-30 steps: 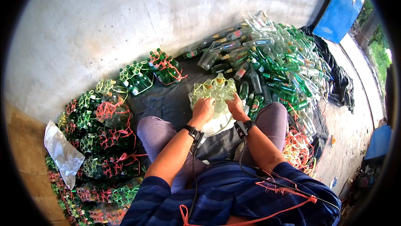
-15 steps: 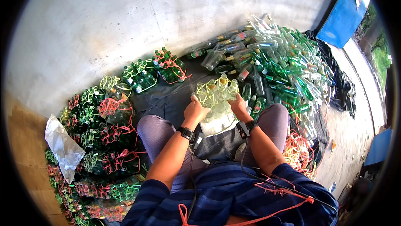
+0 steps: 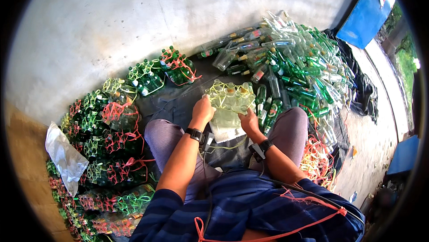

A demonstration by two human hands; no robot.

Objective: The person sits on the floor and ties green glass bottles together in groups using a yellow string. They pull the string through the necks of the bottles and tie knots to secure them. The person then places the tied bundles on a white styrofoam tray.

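A bundle of clear glass bottles [image 3: 231, 100] stands upright between my knees, its necks laced together with yellow plastic twine [image 3: 218, 91]. My left hand [image 3: 203, 110] is closed at the bundle's left edge, by the twine around the outer necks; its fingertips are partly hidden. My right hand [image 3: 250, 122] grips the near right corner of the bundle, thumb by a bottle neck. Beneath the bottles lies a white pad [image 3: 227, 134]. A loose yellow strand curves across the dark sheet just in front of the pad.
Loose green and clear bottles [image 3: 295, 63] are heaped at the far right. Bundles of tied bottles [image 3: 120, 112] line the left, with a white plastic sack [image 3: 66, 157] on them. Pink and yellow twine [image 3: 317, 161] lies beside my right knee. A pale wall [image 3: 111, 23] rises behind.
My right hand has moved down and left, from the bundle's right side to its near corner. My left hand has risen slightly. A yellow strand now shows in front of the pad.
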